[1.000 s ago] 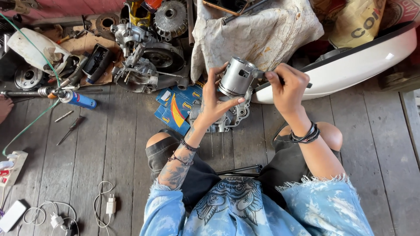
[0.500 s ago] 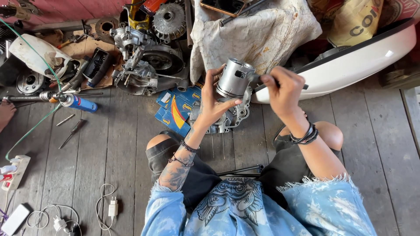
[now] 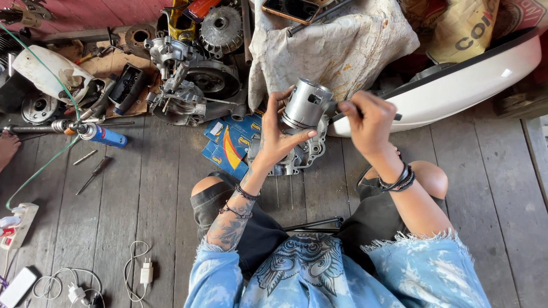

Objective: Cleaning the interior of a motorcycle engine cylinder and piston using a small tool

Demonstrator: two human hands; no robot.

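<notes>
Resting in left grip [image 3: 279, 140]: metal piston [image 3: 306, 104]

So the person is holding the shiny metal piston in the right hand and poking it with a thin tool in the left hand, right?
Not quite, the hands are swapped. The head view shows the left hand holding the shiny metal piston, and the right hand poking it with the thin tool.

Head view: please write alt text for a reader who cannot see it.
A seated person's left hand holds up a metal piston, while the right hand works a thin tool at its side. Below lie a wooden floor, engine parts and blue boxes.
</notes>
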